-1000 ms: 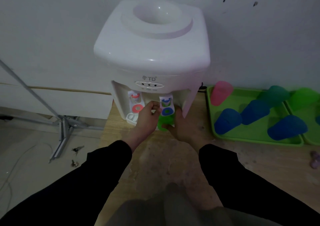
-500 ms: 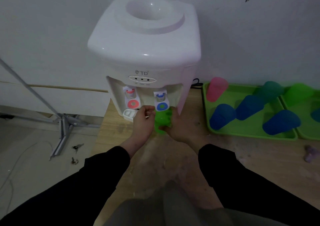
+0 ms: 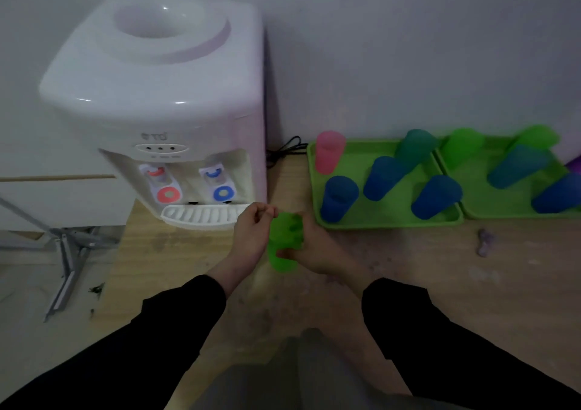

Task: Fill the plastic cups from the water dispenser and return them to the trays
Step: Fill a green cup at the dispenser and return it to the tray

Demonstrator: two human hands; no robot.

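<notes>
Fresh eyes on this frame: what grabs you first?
The big white water dispenser fills the upper left, against the wall. At centre, the right hand grips a bright green cup just off the dispenser's front right corner. At right, green trays hold pink, blue, teal and green cups.

Long black sleeves (image 3: pixel 176 321) to the wrists, hands bare.

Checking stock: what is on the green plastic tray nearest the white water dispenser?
Five plastic cups sit on the left green tray: a pink cup, a teal cup and three blue cups. They hide the tray floor beneath them.
</notes>
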